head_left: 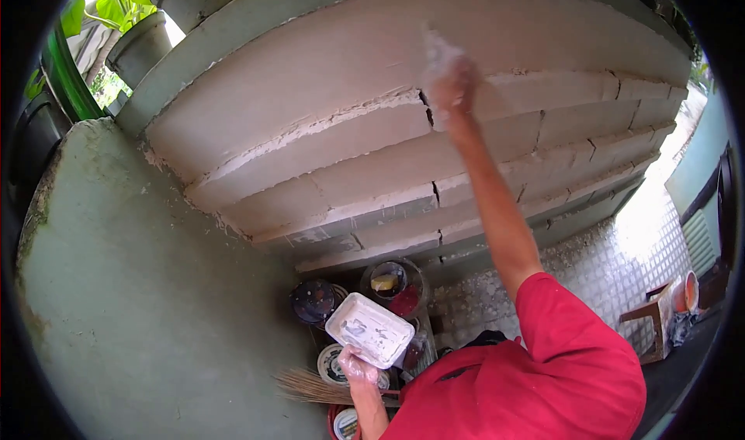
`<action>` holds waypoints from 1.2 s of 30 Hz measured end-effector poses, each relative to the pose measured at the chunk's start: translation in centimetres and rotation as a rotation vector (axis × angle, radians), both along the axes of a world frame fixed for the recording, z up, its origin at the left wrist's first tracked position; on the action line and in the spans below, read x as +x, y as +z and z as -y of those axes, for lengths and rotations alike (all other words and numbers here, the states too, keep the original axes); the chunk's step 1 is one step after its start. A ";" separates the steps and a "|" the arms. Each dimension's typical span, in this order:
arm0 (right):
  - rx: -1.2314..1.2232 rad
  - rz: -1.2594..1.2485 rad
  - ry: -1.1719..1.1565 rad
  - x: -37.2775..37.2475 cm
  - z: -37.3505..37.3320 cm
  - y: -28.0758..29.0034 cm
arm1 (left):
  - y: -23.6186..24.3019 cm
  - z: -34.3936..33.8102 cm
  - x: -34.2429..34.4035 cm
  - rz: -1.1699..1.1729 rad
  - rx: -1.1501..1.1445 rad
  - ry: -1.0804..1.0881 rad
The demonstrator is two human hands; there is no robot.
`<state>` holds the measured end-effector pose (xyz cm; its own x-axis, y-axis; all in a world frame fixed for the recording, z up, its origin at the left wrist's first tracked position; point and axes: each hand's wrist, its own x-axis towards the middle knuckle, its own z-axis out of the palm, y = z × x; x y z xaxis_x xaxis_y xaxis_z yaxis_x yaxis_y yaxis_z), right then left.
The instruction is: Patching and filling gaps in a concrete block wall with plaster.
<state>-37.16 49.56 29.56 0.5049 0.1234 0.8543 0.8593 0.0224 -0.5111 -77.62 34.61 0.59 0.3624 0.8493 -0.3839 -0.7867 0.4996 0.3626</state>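
Observation:
My left hand [358,368], in a thin clear plastic glove, grips the near edge of a white plastic tray [363,347]. Streaks of white paste and grey patches show inside the tray. Stretched far up, my right hand [454,83] is at the plastered wall surface [326,60] above the top ledge. Motion smears it, and a whitish shape covers its fingers. Whether that is a glove, paste or a held item, I cannot make out. Near this hand, a dark crack [427,110] cuts through the ledge, whose edge carries rough white plaster [326,126].
Stepped ledges [372,199] run below the wall surface, with several cracks. A green wall [155,285] stands at left. Beneath the tray are a dark paint-spattered bucket [313,300], a container with a yellow sponge [383,282] and a straw broom [310,386]. Potted plants [140,48] sit upper left; a stool [660,320] stands right.

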 end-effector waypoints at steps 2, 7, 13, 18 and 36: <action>-0.053 -0.025 0.066 -4.0 -2.1 -0.4 | 0.2 0.0 -0.2 0.015 -0.001 0.007; -0.098 0.146 0.268 -10.5 -3.6 -0.6 | -0.1 -0.1 -0.4 0.019 0.007 0.052; -0.069 0.514 0.162 -9.9 -1.4 2.2 | -0.9 0.9 -1.1 0.036 0.019 0.067; 0.135 0.799 0.085 -6.9 -4.7 4.7 | -1.5 0.1 -1.6 0.046 0.042 0.040; -0.043 0.849 0.115 -8.9 -3.4 2.7 | -2.4 -1.2 -2.1 0.098 0.057 0.042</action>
<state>-46.06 52.91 32.23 -0.3213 0.1759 0.9305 0.9447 0.1280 0.3020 -79.71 35.78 -1.77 0.3591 0.8840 -0.2992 -0.8395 0.4460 0.3102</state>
